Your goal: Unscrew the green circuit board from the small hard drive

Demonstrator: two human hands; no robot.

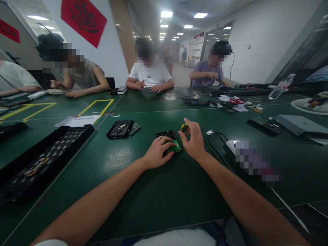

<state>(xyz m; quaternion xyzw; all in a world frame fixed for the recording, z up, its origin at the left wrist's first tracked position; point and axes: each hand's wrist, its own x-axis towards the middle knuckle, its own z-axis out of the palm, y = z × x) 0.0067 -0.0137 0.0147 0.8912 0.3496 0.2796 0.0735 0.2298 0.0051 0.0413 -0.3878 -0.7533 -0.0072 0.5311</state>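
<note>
A: Checking the left hand first. Gripping, or only touching?

B: Lying palm down on the hard drive, near the middle of the green table. Bending the fingers close together over the near edge of the unit. Pressing on the green circuit board at that edge. Pinning the unit flat to the table rather than lifting it.

A: Proceeding to the right hand.

B: Hovering just beside the drive, on its right side, with the wrist raised off the surface. Pinching the yellow-and-black screwdriver narrowly between thumb and index fingertip. Fanning the remaining three fingers upward, half open, clear of the tool. Holding the tool over the far right corner of the drive. Covering the tip with the fingers, so not showing whether it is touching the drive: cannot tell.

A: Listing the surroundings.

B: Lying well apart to the left: a second opened drive, with a small loose board just beside it. Running along the left edge: a long black tray, with a paper sheet beyond its far end. Trailing on the right: a black cable, looping toward a white power strip. Sitting at the far side of the table: three people, working with their own hands on their own items, well apart from the drive.
</note>
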